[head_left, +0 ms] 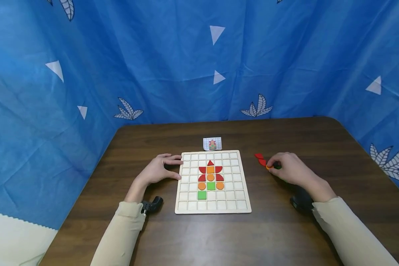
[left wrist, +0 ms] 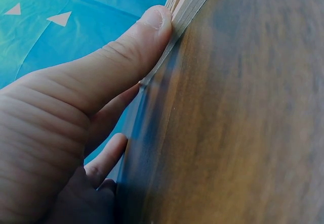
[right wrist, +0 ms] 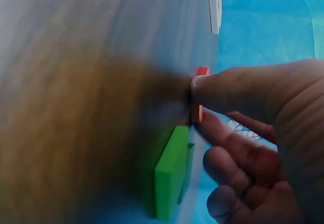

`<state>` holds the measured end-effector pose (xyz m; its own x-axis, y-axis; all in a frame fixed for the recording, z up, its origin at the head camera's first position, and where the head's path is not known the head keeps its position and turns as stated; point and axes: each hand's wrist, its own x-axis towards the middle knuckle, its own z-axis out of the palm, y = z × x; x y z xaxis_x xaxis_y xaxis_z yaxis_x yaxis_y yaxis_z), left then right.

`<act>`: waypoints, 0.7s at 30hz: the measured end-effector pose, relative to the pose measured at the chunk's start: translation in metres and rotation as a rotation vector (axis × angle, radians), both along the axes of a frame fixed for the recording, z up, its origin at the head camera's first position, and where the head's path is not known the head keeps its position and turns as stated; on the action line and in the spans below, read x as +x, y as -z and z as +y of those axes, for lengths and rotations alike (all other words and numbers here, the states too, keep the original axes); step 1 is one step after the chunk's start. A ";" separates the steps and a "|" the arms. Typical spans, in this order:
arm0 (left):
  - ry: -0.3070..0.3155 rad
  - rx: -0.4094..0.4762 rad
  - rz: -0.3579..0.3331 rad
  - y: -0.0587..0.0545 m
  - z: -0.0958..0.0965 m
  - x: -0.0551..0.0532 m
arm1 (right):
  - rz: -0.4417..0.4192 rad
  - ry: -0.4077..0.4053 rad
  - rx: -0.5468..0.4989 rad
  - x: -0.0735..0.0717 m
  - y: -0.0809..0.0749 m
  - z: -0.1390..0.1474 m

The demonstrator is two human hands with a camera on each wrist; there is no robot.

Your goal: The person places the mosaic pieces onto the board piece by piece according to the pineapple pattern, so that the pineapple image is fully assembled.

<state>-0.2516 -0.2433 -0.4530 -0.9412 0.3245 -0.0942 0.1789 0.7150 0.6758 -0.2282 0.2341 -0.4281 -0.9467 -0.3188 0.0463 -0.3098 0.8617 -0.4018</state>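
Note:
A pale wooden grid board [head_left: 212, 207] lies on the table with red, orange and green pieces set in its middle squares. At the board's left edge rests my left hand [head_left: 157, 170], thumb and fingers extended; its thumb tip touches the edge in the left wrist view. Off to the board's right, my right hand [head_left: 290, 168] has its thumb and a finger around a small orange piece [right wrist: 197, 114] close to the tabletop. Two red pieces [head_left: 262, 162] lie just left of those fingertips. Green square pieces [right wrist: 171, 171] sit below the hand in the right wrist view.
A small card [head_left: 212, 143] printed with a coloured grid pattern stands behind the board. The dark wooden table [head_left: 199, 240] has rounded far corners. Blue patterned curtains [head_left: 173, 66] enclose its back and sides.

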 end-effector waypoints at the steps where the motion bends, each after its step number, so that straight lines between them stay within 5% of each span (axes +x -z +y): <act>1: 0.001 0.002 0.002 0.000 0.000 0.000 | 0.002 0.002 0.000 0.000 -0.001 -0.001; 9: 0.009 -0.001 0.015 0.000 -0.001 0.000 | -0.017 -0.002 -0.041 0.007 -0.013 -0.020; 21: 0.000 -0.013 0.011 -0.002 0.001 0.000 | -0.019 -0.248 -0.114 0.022 -0.028 -0.094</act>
